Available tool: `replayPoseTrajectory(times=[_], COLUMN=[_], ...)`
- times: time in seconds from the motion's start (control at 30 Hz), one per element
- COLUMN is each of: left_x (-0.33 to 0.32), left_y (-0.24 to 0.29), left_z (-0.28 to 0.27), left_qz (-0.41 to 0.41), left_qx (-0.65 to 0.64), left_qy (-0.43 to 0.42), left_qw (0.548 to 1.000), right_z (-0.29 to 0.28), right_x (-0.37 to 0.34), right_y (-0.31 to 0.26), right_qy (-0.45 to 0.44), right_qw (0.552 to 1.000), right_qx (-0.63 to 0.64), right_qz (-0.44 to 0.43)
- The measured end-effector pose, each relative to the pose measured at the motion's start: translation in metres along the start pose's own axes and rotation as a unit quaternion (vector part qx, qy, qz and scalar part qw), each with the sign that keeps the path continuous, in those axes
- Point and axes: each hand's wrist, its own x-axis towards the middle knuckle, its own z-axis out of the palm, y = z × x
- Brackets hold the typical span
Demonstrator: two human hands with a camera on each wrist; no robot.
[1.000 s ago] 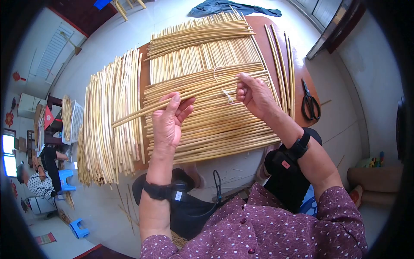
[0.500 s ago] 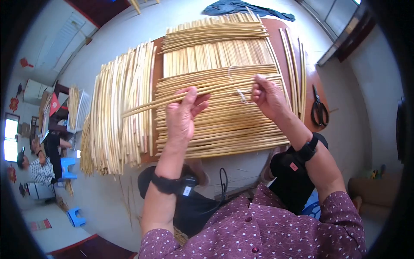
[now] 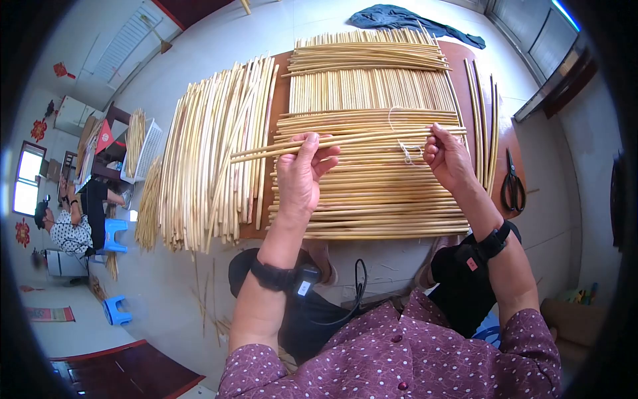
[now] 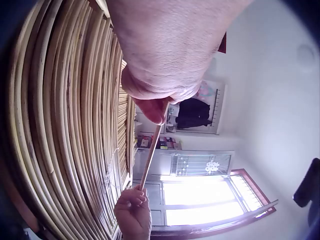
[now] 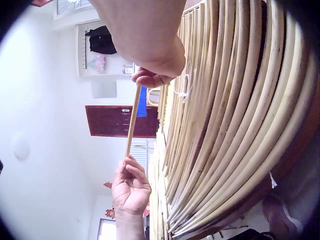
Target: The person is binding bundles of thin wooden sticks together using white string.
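Head view: we see the left hand (image 3: 300,174) and the right hand (image 3: 448,159) raised over the row of sticks (image 3: 372,209), with the held sticks (image 3: 372,138) spanning the gap between them.
Left fingers: we find thumb and fingers pinching the held sticks, whose ends point out over the upright pile (image 3: 216,153).
Right fingers: curled, the thumb and forefinger pinching near the other end.
Hidden parts: in each wrist view the near wrist covers most of its own hand; there the held sticks show edge-on as one strip, so we cannot count them.
White string (image 3: 412,153): a tangle by the right hand; we cannot make out where its ends go.
Surface: a reddish-brown table (image 3: 457,52), mostly covered; black scissors (image 3: 513,189) lie at its right edge.
Room: pale tiles, a dark cloth (image 3: 415,23) beyond the table, a blue stool (image 3: 116,311), a seated person (image 3: 72,233) far left, a bright window (image 4: 205,200) washed out by glare.
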Motion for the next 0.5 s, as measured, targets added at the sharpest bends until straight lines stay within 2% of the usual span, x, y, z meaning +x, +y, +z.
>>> replayPoseTrajectory(times=[0.5], left_x=[0.0016], left_y=[-0.001], left_z=[0.0004], left_qz=[0.02], left_qx=[0.012], left_qy=[-0.02], left_qw=[1.0], right_z=[-0.0037], right_x=[0.0019], right_y=[0.0001], right_qy=[-0.008], right_qw=[1.0], right_qx=[0.014], right_qz=[0.01])
